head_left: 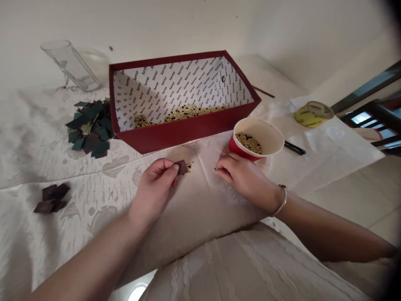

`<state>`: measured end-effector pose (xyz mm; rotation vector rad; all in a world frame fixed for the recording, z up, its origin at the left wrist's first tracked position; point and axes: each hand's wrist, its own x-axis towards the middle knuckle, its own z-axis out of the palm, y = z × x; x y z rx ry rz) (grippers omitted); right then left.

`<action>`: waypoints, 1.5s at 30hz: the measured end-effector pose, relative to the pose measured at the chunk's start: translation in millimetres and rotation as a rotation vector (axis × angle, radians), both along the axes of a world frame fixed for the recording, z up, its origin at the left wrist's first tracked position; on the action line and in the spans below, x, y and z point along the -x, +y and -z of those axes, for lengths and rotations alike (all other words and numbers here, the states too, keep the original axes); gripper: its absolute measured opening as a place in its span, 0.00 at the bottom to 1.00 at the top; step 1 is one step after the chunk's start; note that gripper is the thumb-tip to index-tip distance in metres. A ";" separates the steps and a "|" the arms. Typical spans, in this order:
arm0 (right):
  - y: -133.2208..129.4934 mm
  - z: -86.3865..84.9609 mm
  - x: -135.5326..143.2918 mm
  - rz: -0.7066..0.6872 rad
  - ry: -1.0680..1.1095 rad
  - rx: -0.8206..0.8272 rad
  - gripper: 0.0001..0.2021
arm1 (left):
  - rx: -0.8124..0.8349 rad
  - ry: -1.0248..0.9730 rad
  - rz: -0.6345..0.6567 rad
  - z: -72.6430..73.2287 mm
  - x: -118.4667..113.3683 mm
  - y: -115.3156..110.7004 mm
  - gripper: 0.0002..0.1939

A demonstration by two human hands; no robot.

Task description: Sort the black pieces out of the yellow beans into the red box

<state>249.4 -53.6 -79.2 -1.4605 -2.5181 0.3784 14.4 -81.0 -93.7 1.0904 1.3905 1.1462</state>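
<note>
Between thumb and fingers my left hand (161,175) pinches a small dark brown paper square (182,167). Just beyond its edge a few beads (189,167) lie on the cloth. My right hand (239,173) has its fingertips pressed together around a tiny bit, too small to name, and it sits against the near side of a red paper cup (257,138). Pale and dark beads (248,143) partly fill that cup. Behind both hands stands a dark red box (188,136) with a printed white lining and more beads (194,112) along its bottom.
Dark green and brown squares (90,125) are heaped left of the box, with several brown squares (52,197) nearer me. A clear glass (75,67) stands at back left. On the right are a yellow tape roll (313,115), a black pen-like object (295,147) and a thin stick (263,91).
</note>
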 end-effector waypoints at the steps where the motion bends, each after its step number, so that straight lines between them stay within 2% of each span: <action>1: -1.0 -6.5 3.2 -0.033 0.066 -0.014 0.05 | 0.004 0.002 0.003 0.3 0.3 -0.2 0.10; 5: -2.3 -33.9 28.6 -0.198 0.344 -0.131 0.06 | 0.031 -0.061 0.023 -0.5 -0.3 -0.7 0.09; 7: 0.7 -38.0 44.3 -0.268 0.417 -0.180 0.08 | 0.043 -0.101 0.034 -2.0 -0.9 -1.1 0.07; 11: 11.6 -20.2 66.0 -0.352 0.438 -0.310 0.11 | 0.056 -0.176 0.050 -5.6 -1.1 -1.5 0.07; 15: 19.6 1.2 69.7 -0.357 0.436 -0.344 0.14 | 0.078 -0.201 0.041 -9.1 -0.9 -0.6 0.09; 20: 21.4 5.2 67.1 -0.349 0.469 -0.381 0.11 | 0.148 -0.231 -0.003 -14.9 -2.3 1.5 0.10; 26: 21.1 3.7 66.2 -0.340 0.547 -0.376 0.08 | 0.189 -0.343 -0.049 -21.5 -4.1 1.0 0.08; 32: 20.8 2.1 64.5 -0.365 0.604 -0.361 0.08 | 0.207 -0.453 -0.057 -22.1 -4.6 0.8 0.08; 38: 18.4 2.3 64.3 -0.329 0.669 -0.201 0.07 | 0.197 -0.431 -0.018 -21.2 -4.1 1.0 0.07; 45: 18.7 3.2 63.4 -0.268 0.663 -0.112 0.02 | 0.192 -0.397 0.002 -20.8 -4.6 0.3 0.08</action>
